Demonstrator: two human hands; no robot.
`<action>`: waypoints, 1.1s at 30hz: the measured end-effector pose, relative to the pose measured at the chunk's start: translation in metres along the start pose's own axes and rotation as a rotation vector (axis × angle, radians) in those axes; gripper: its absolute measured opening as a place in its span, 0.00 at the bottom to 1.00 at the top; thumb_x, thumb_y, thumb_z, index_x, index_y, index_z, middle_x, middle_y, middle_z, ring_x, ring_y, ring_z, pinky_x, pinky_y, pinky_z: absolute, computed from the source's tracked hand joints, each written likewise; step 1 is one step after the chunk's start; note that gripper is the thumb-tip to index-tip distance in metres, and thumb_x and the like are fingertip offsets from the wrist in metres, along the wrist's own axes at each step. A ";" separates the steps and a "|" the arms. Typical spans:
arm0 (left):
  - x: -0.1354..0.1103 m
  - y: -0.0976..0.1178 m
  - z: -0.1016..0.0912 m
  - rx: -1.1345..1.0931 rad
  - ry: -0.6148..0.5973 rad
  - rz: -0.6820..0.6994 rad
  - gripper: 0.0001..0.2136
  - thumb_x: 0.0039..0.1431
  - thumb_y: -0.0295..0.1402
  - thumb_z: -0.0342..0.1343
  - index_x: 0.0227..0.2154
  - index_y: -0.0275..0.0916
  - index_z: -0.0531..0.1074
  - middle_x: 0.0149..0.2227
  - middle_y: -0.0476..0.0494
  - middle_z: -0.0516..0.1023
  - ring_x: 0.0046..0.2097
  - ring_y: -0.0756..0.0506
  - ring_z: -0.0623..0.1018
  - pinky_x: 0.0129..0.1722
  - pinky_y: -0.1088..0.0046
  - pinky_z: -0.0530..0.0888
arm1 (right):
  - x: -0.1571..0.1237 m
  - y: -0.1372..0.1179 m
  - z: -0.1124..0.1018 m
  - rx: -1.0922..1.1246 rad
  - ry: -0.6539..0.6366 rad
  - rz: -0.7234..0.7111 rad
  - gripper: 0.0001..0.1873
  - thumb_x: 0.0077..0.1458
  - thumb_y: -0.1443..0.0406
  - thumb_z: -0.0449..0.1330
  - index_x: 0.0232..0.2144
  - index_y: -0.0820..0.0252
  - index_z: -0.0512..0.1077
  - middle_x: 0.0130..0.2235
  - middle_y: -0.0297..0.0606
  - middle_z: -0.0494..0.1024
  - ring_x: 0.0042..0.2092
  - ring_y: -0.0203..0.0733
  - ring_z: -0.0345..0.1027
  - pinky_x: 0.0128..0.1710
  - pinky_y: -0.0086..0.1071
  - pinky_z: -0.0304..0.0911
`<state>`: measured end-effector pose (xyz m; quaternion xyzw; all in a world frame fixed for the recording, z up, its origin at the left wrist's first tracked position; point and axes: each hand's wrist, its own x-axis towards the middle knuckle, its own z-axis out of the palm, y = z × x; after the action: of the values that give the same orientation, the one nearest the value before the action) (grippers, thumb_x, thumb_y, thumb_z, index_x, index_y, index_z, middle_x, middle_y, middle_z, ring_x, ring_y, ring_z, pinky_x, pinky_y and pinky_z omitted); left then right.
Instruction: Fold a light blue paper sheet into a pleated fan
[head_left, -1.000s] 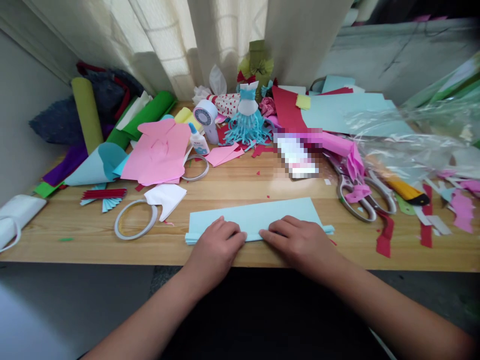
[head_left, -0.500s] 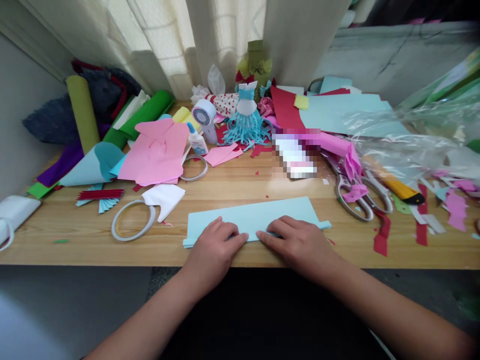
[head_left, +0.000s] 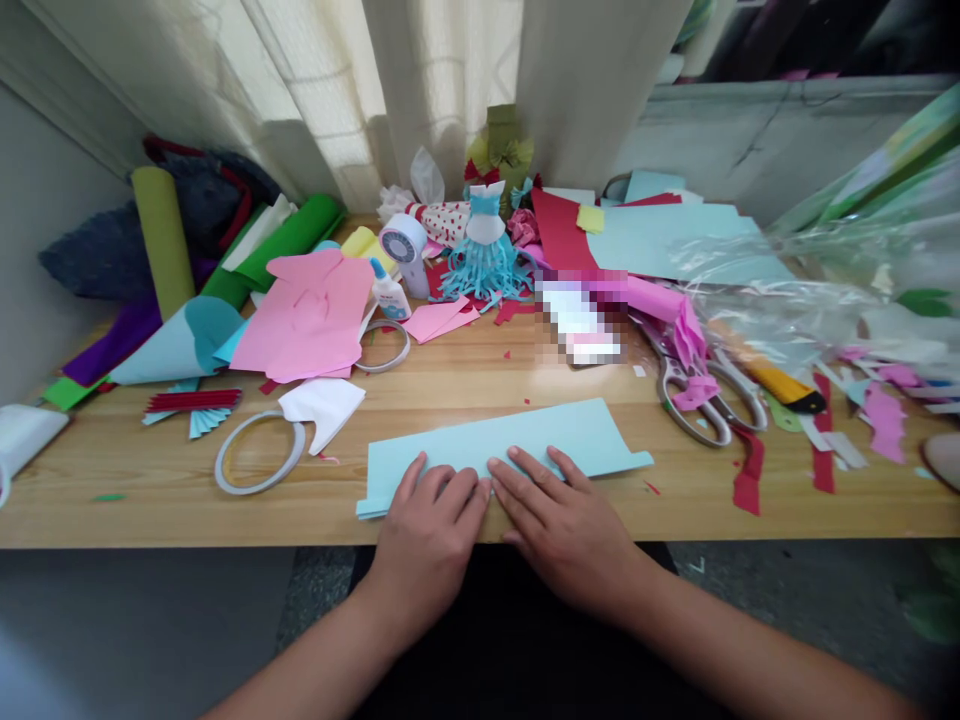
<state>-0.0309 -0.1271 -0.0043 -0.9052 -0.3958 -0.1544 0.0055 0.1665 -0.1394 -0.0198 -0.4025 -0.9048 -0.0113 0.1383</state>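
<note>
Left hand (head_left: 427, 535), right hand (head_left: 562, 530): open, palms down | On: 1 folded light-blue paper strip (head_left: 495, 450) | Place: worktop (head_left: 465, 380), front edge | Beside: 1 tape roll (head_left: 259, 486)

The folded paper strip (head_left: 495, 450) is pale blue. At twelve o'clock from it, a paper dress (head_left: 486, 255) is pale blue and white, beside a white paper roll (head_left: 442, 222) with red dots. At ten o'clock lies a pink paper sheet (head_left: 304, 315). The bench (head_left: 112, 480) shows honey-toned wood grain.
</note>
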 end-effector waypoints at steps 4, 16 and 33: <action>-0.004 -0.001 0.003 -0.011 0.039 -0.003 0.12 0.62 0.24 0.46 0.43 0.33 0.72 0.40 0.40 0.75 0.43 0.40 0.71 0.50 0.49 0.68 | -0.004 0.001 0.001 0.006 0.004 0.029 0.23 0.63 0.56 0.48 0.56 0.60 0.62 0.62 0.37 0.59 0.63 0.50 0.49 0.62 0.52 0.33; -0.031 -0.015 0.006 0.058 0.145 -0.001 0.14 0.61 0.19 0.43 0.45 0.33 0.71 0.43 0.37 0.75 0.54 0.34 0.70 0.51 0.45 0.66 | -0.014 0.009 -0.004 -0.009 -0.025 0.111 0.29 0.60 0.49 0.47 0.58 0.55 0.60 0.62 0.35 0.59 0.63 0.49 0.47 0.61 0.55 0.16; -0.086 -0.041 -0.003 0.089 0.209 -0.128 0.18 0.55 0.16 0.48 0.45 0.39 0.71 0.46 0.37 0.75 0.58 0.36 0.67 0.56 0.47 0.60 | -0.078 0.064 -0.020 -0.255 -0.090 0.310 0.33 0.59 0.50 0.48 0.61 0.60 0.54 0.63 0.42 0.56 0.65 0.56 0.43 0.57 0.58 0.41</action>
<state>-0.1164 -0.1611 -0.0305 -0.8560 -0.4565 -0.2300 0.0770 0.2676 -0.1552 -0.0268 -0.5512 -0.8287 -0.0863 0.0455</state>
